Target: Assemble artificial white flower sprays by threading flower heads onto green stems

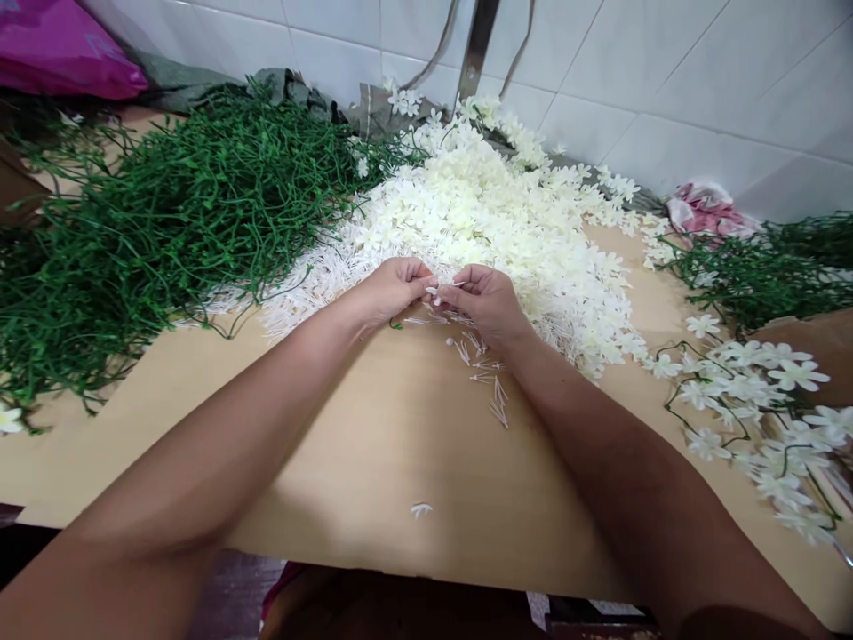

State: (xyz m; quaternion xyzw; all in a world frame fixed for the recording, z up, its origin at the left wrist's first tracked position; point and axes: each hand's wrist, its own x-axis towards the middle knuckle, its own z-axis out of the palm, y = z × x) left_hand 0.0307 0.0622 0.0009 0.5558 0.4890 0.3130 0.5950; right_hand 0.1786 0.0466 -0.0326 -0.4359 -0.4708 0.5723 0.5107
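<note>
Both hands meet near the middle of the view, above the front edge of a big pile of white flowers (493, 196). My left hand (402, 289) is closed, thumb and fingers pinching a small white flower piece (441, 290). From the other side my right hand (485, 298) pinches the same white piece, its fingertips almost touching those of my left hand. Thin white stalks (313, 284) are heaped just left of the flowers. A few loose white stalks (497, 400) lie on the wooden tabletop (400, 427) beneath my right hand.
Green plastic stems (219, 187) form a large heap at the left. White flowers on green stems (746, 391) lie at the right, below more green stems (773, 267). A pink bag (67, 49), a crumpled cloth (707, 212) and a tiled wall (640, 80) are behind.
</note>
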